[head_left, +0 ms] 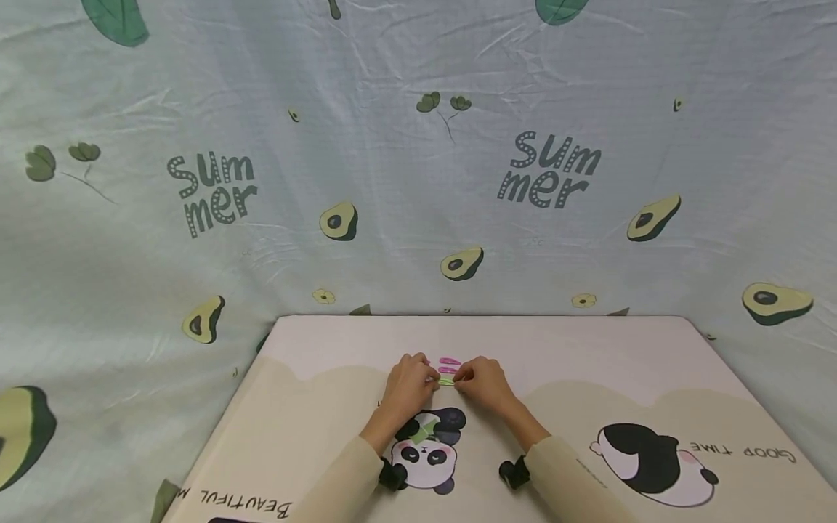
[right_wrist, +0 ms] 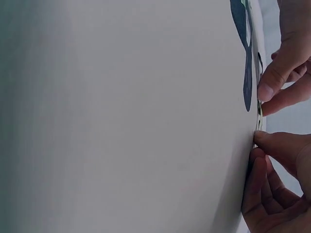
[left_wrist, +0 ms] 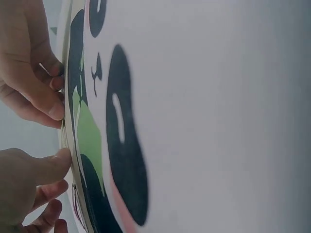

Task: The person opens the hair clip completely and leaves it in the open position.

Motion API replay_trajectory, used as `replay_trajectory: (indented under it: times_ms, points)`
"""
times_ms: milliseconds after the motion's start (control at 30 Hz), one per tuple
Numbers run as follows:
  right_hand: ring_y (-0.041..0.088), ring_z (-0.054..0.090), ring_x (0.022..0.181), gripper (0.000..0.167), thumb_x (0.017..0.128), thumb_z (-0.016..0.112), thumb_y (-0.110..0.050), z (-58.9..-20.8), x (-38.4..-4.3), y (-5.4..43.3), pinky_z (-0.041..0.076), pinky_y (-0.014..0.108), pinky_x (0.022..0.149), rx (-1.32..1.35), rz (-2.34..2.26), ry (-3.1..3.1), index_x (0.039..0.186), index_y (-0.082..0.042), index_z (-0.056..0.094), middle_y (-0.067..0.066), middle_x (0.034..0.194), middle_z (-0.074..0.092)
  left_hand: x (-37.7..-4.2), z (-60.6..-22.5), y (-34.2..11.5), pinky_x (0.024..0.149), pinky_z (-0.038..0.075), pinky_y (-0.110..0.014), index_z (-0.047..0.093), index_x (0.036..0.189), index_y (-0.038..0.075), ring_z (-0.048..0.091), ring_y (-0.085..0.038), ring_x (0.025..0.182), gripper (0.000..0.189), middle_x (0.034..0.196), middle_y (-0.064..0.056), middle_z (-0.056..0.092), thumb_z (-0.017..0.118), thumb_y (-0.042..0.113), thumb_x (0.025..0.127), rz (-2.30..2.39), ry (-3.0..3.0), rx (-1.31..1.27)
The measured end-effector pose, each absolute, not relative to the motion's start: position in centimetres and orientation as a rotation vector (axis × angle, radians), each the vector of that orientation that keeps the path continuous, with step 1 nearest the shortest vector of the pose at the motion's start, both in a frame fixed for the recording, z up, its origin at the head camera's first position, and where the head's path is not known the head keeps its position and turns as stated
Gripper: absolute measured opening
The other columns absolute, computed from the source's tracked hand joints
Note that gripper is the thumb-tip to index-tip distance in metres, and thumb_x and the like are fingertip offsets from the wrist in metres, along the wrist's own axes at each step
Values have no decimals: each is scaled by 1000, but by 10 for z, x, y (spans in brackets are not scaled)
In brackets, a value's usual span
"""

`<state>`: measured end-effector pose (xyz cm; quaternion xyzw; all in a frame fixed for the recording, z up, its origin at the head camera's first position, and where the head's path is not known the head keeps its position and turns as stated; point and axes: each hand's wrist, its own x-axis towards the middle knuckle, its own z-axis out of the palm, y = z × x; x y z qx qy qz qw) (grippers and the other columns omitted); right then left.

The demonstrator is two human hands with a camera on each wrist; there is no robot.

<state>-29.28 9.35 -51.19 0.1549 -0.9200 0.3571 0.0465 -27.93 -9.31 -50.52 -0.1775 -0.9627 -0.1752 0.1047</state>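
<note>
A slim light-green hair clip point(head_left: 446, 381) lies flat on the table between the two hands. My left hand point(head_left: 410, 383) pinches its left end, and my right hand point(head_left: 482, 381) pinches its right end. Just beyond it are two pink hair clips, the farther one point(head_left: 450, 361) and the nearer one point(head_left: 447, 370), side by side. In the left wrist view, the left thumb point(left_wrist: 62, 158) presses at the table edge line, with a dark pink clip point(left_wrist: 77, 208) below those fingers. The right wrist view shows the right thumb point(right_wrist: 262, 138) and index finger meeting at the green clip's end.
The table point(head_left: 562, 349) has a pink-and-cream printed top with a panda picture point(head_left: 428, 465) under the forearms and another animal picture point(head_left: 654, 465) at right. A dark object point(head_left: 229, 520) shows at the front left edge. Behind hangs an avocado-print curtain point(head_left: 392, 160).
</note>
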Motion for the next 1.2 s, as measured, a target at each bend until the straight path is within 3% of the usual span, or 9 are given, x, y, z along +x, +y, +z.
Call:
replay_trajectory:
  times_ms: [267, 533, 767, 1200]
  points:
    - [9, 58, 68, 6, 79, 82, -9, -515, -294, 92, 46, 28, 65, 488, 1105, -2797, 77, -3, 80, 1, 73, 76, -277, -504, -94, 70, 44, -30, 85, 90, 14, 54, -18, 82, 5, 91, -2, 70, 82, 17, 87, -580, -2846, -498]
    - [10, 56, 66, 5, 80, 79, -6, -511, -298, 91, 46, 27, 64, 434, 1134, -2844, 75, -6, 79, 0, 70, 73, -281, -500, -92, 74, 49, -34, 82, 85, 11, 59, -19, 84, 3, 87, -1, 74, 82, 14, 87, -682, -2848, -472]
    - [9, 53, 64, 5, 81, 78, -6, -510, -300, 97, 43, 24, 60, 519, 1129, -2847, 76, -5, 78, 0, 68, 69, -287, -498, -90, 65, 45, -30, 79, 80, 13, 54, -13, 72, 8, 76, 2, 71, 82, 15, 87, -689, -2880, -488]
    - [7, 55, 70, 4, 89, 76, -9, -494, -286, 115, 46, 21, 66, 625, 1192, -2795, 84, -9, 76, -3, 76, 67, -274, -486, -90, 67, 39, -27, 76, 84, 13, 49, -13, 76, 9, 79, 2, 68, 79, 19, 90, -774, -2822, -526]
